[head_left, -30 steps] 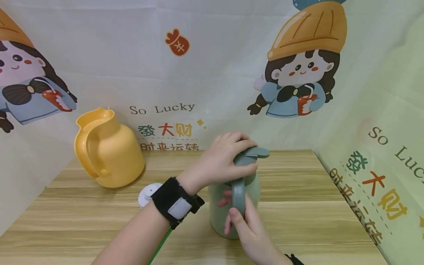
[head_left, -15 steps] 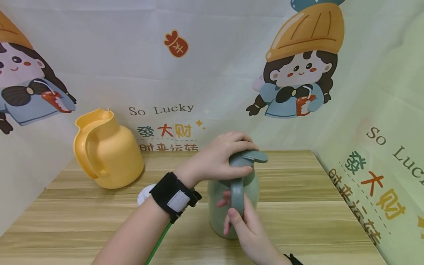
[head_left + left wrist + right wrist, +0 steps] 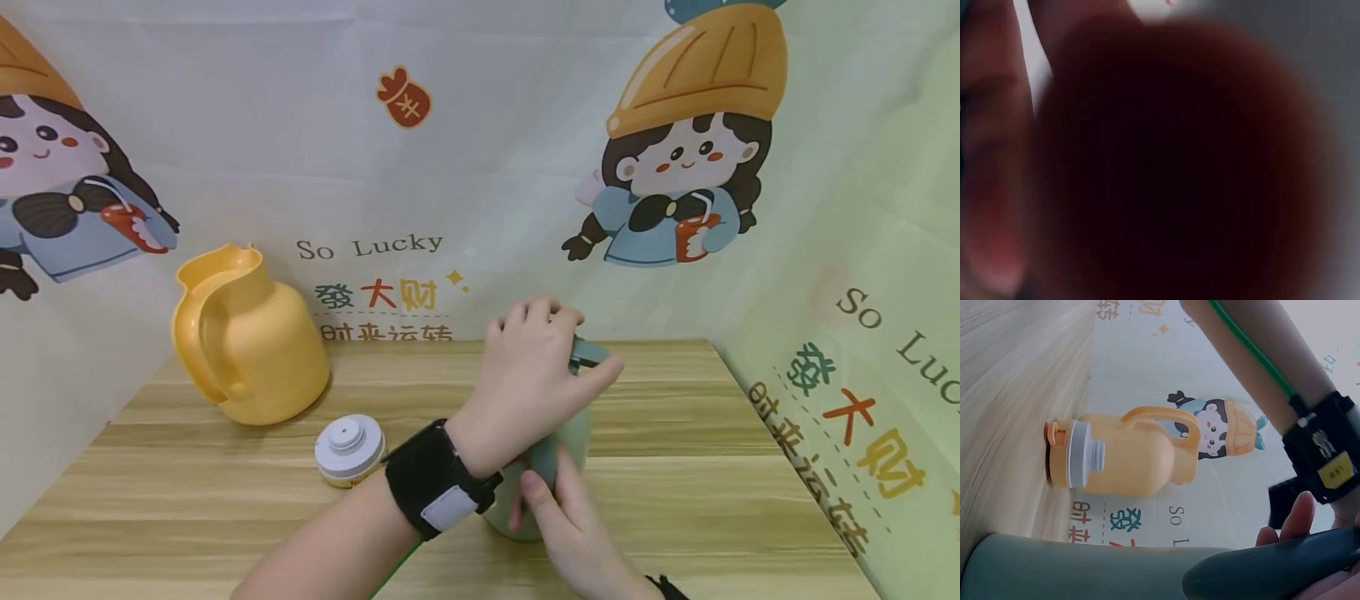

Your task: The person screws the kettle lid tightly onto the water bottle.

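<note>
A pale green thermos jug [image 3: 576, 429] stands upright on the wooden table in front of me. My left hand [image 3: 525, 383] grips its darker green lid [image 3: 590, 353] from above, thumb at the right side and fingers over the far side. Most of the lid is hidden beneath that hand. Lower down, my right hand [image 3: 577, 529] holds the jug's handle [image 3: 544, 462], thumb along its near face. The right wrist view shows the dark handle [image 3: 1272, 567] and the jug's body [image 3: 1085, 570]. In the left wrist view, blurred fingers [image 3: 991, 187] border a large dark shape.
A yellow jug [image 3: 277, 358], its top uncovered, stands at the back left. Nearer, a yellow lid with a white stopper [image 3: 351, 446] lies stopper up on the table. A printed cloth [image 3: 495, 208] hangs behind the table and along its right side.
My left hand has turned counter-clockwise over the lid, its fingers swinging from pointing right to pointing away. Its wrist moved right, uncovering the yellow lid. My right hand stays on the handle.
</note>
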`<state>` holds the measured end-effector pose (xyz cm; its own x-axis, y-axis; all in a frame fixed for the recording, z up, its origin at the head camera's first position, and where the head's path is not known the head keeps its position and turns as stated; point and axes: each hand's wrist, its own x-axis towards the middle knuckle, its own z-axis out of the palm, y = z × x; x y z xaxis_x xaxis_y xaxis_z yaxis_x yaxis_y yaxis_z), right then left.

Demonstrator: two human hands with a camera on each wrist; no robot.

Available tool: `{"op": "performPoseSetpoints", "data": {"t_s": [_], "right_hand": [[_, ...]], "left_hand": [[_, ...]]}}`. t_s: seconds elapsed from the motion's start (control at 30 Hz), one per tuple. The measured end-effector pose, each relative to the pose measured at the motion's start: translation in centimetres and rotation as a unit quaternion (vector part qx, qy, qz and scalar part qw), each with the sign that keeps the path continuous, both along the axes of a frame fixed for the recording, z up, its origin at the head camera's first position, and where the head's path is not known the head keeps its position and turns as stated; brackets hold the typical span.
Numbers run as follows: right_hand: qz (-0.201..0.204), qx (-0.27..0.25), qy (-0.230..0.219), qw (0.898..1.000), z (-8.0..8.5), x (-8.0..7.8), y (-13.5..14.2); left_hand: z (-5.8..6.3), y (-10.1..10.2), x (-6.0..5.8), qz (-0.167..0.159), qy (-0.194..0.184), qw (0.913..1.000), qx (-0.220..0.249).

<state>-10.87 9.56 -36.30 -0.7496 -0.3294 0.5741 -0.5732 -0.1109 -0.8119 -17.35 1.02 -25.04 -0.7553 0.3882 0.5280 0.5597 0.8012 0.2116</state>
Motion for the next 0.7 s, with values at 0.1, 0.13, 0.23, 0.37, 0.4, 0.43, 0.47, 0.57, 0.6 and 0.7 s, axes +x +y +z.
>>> {"op": "performPoseSetpoints", "data": {"t_s": [0.1, 0.13, 0.23, 0.37, 0.4, 0.43, 0.47, 0.57, 0.6, 0.7], "right_hand": [[0.0, -0.003, -0.003, 1.0, 0.1, 0.0, 0.0], [0.001, -0.003, -0.008, 1.0, 0.2, 0.1, 0.1], [0.003, -0.005, -0.011, 1.0, 0.2, 0.1, 0.1], [0.001, -0.002, -0.009, 1.0, 0.1, 0.0, 0.1], [0.001, -0.001, -0.006, 1.0, 0.0, 0.0, 0.2], [0.001, 0.0, -0.005, 1.0, 0.0, 0.0, 0.2], [0.002, 0.002, -0.001, 1.0, -0.1, -0.1, 0.2], [0.004, 0.005, 0.005, 1.0, -0.2, -0.2, 0.2], [0.003, 0.007, 0.004, 1.0, -0.2, -0.2, 0.2], [-0.001, 0.009, 0.007, 1.0, -0.1, -0.1, 0.1]], "left_hand": [[0.0, 0.8, 0.2, 0.047, 0.001, 0.9989, -0.009], [0.0, 1.0, 0.2, 0.058, 0.004, 0.9982, -0.013], [-0.2, 1.3, 0.1, 0.078, 0.014, 0.9965, -0.028], [-0.4, 1.3, 0.1, 0.076, 0.03, 0.9961, -0.034], [-0.5, 1.3, 0.1, 0.075, 0.032, 0.9962, -0.032], [-0.5, 1.3, 0.1, 0.073, 0.033, 0.9964, -0.03], [-0.6, 1.3, 0.1, 0.07, 0.034, 0.9966, -0.028], [-0.7, 1.2, 0.0, 0.063, 0.031, 0.9972, -0.025], [-0.7, 1.1, -0.1, 0.06, 0.03, 0.9975, -0.024], [-0.7, 0.9, -0.3, 0.047, 0.028, 0.9982, -0.023]]}}
